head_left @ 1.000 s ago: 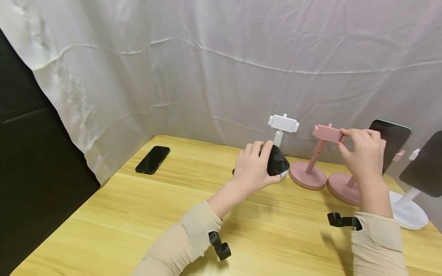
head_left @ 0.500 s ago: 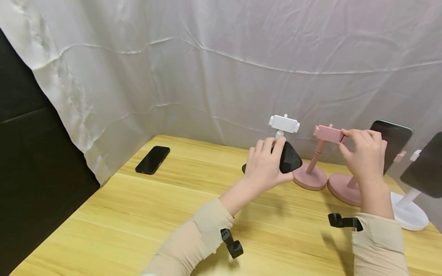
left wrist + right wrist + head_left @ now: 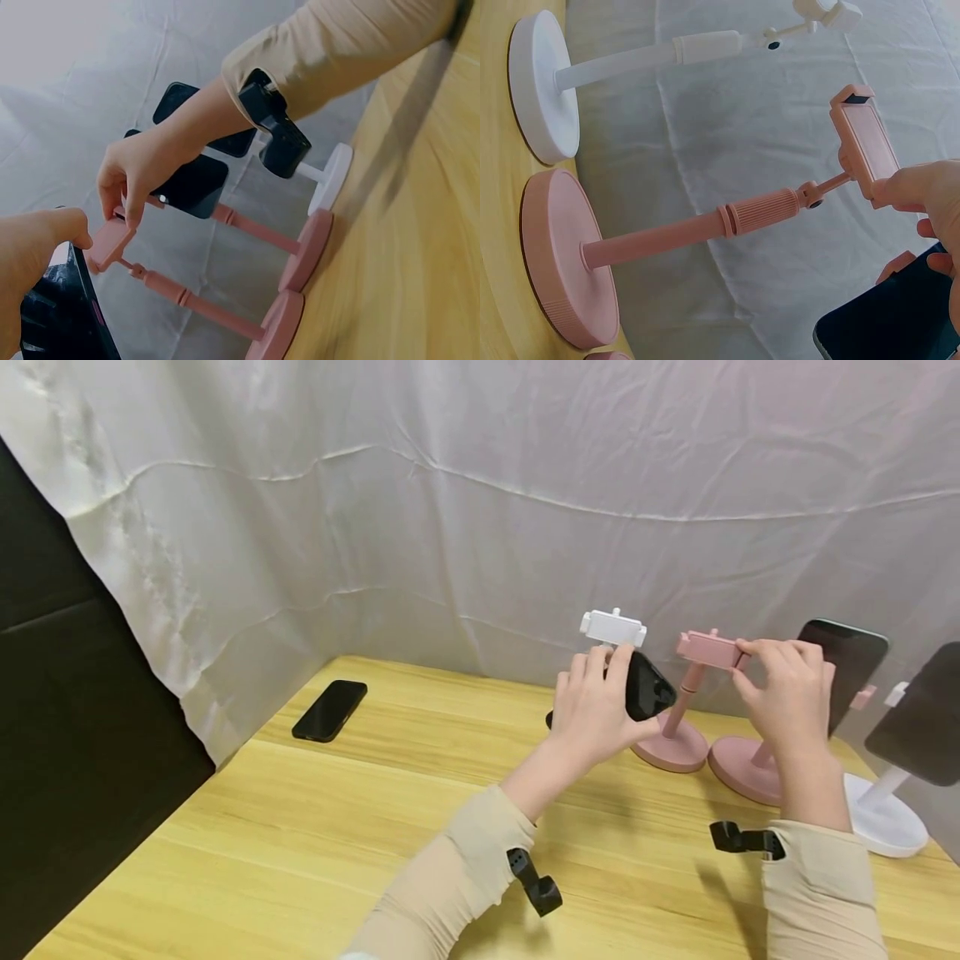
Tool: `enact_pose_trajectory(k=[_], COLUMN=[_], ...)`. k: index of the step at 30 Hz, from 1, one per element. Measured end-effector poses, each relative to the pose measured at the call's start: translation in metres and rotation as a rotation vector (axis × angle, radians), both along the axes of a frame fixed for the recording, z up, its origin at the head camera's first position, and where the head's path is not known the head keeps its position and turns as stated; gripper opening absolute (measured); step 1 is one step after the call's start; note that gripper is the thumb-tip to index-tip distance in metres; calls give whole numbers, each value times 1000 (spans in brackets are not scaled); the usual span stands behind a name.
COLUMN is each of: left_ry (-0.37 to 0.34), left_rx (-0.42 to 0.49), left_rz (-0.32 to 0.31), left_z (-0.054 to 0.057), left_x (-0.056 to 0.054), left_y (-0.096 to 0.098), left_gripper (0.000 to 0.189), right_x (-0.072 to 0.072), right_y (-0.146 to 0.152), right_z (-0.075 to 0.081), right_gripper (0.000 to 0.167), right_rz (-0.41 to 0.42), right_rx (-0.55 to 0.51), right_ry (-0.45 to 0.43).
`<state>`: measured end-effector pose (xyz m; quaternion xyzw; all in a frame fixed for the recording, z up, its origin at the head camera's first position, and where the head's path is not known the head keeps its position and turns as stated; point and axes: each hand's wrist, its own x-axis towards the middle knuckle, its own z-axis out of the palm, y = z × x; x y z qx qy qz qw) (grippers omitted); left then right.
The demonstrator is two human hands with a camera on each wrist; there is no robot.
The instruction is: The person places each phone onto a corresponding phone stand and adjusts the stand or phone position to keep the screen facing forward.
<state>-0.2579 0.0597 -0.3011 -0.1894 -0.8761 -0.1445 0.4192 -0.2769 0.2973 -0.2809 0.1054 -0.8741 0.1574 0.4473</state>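
My left hand [image 3: 596, 706] grips a black smartphone [image 3: 648, 687] above the table, fingers over its upper edge and thumb below. Much of the phone is hidden behind the hand. Just right of it stands a pink phone stand [image 3: 660, 236] with no phone in its clamp [image 3: 707, 649]. My right hand [image 3: 791, 689] pinches the right end of that clamp between thumb and fingers, as the right wrist view shows closely. In the left wrist view the held phone [image 3: 64, 315] is near the clamp but apart from it.
A white stand [image 3: 613, 628] with a bare clamp is behind my left hand. At right, another pink stand [image 3: 746, 772] and a white stand [image 3: 885, 817] each carry a phone. One more black phone [image 3: 330, 710] lies at the table's left. A pale curtain [image 3: 450, 527] hangs behind.
My left hand has carried the phone rightward and slightly up, from in front of the white stand toward the pink one. My right hand has stayed at the pink clamp.
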Motion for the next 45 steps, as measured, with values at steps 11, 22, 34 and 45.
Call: enact_pose_trajectory(k=[11, 22, 34, 45], left_ry=[-105, -208, -259, -161], left_rx=[102, 187, 262, 200], left_rz=[6, 7, -3, 2], left_z=[13, 18, 30, 35], left_x=[-3, -5, -11, -17], left_y=[16, 31, 42, 48], left_gripper=[88, 91, 88, 89], right_x=[0, 1, 3, 2], right_y=[-1, -3, -4, -8], right_z=[1, 0, 0, -2], right_gripper=[35, 34, 33, 32], right_rz=[-9, -5, 10, 20], right_rx=[4, 15, 15, 22], right_ry=[-13, 26, 46, 66])
